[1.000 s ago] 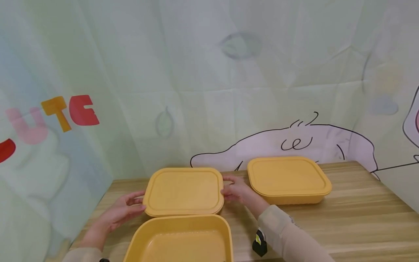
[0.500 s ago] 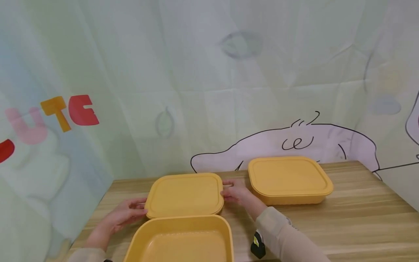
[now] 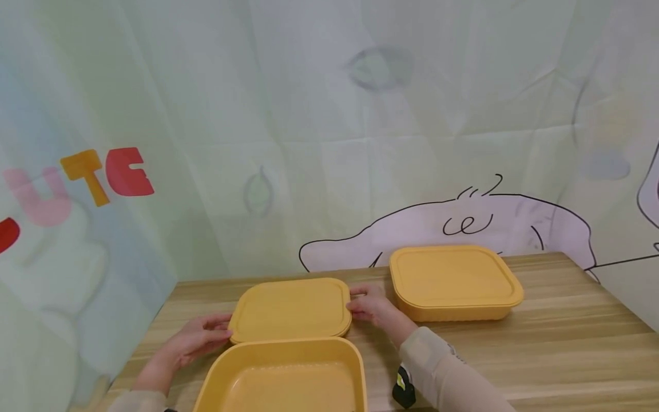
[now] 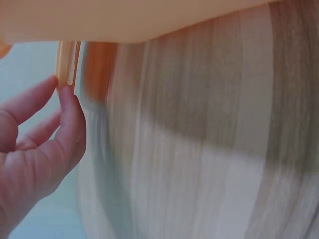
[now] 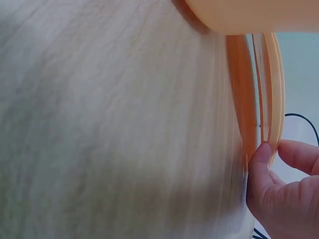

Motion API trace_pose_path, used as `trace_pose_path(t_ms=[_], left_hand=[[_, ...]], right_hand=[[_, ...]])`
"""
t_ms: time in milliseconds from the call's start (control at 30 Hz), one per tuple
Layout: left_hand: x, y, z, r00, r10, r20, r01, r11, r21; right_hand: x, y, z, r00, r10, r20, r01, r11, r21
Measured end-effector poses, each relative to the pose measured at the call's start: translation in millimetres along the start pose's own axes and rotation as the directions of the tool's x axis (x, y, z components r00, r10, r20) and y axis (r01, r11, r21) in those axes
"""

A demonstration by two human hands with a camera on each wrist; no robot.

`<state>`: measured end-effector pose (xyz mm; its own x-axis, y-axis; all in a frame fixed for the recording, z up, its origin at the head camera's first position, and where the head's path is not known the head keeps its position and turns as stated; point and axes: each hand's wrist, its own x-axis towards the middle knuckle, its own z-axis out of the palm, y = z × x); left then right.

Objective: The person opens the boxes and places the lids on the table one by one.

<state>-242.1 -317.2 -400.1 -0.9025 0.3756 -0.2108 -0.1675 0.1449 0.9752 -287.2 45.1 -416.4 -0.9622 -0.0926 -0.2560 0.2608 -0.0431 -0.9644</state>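
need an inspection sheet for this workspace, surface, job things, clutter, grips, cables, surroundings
Surface: wood-grain table; no spill seen on the part in view.
Job's things: yellow lid, apparently just off the table, one or stacked unclear; open yellow box in front of it, near side cut off by the frame; lidded yellow box to the right.
Clutter: black object with a yellow patch beside the right sleeve, possibly worn gear.
Grips: left grip and right grip, bare hands, pinch the lid at opposite ends.
Cables: black curved line, likely a cable, beyond the lid in the right wrist view.
Surroundings: printed cloth backdrop, with lettering and cartoon drawings.
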Motion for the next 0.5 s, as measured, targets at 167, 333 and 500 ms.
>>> trace_pose_path(t_ms=[167,333,500], left_hand=[[1.3,-2.3,-0.9,1.000,-0.002,-0.008,0.002,1.000,-0.008],[1.3,-3.3,-0.9,1.000,0.006,-0.008,-0.006,1.000,-0.009],[1.6,-3.7,0.7,1.000,0.002,-0.025,-0.002,1.000,-0.022]], right_hand=[[-1.4,0.7,0.5,1.000,0.009,-0.003,-0.009,1.000,0.013],[-1.9,1.7,1.0,1.000,0.007,0.006,-0.007,1.000,0.004],[-2.8,0.4,0.7,1.000,0.018,0.009,-0.018,1.000,0.002]])
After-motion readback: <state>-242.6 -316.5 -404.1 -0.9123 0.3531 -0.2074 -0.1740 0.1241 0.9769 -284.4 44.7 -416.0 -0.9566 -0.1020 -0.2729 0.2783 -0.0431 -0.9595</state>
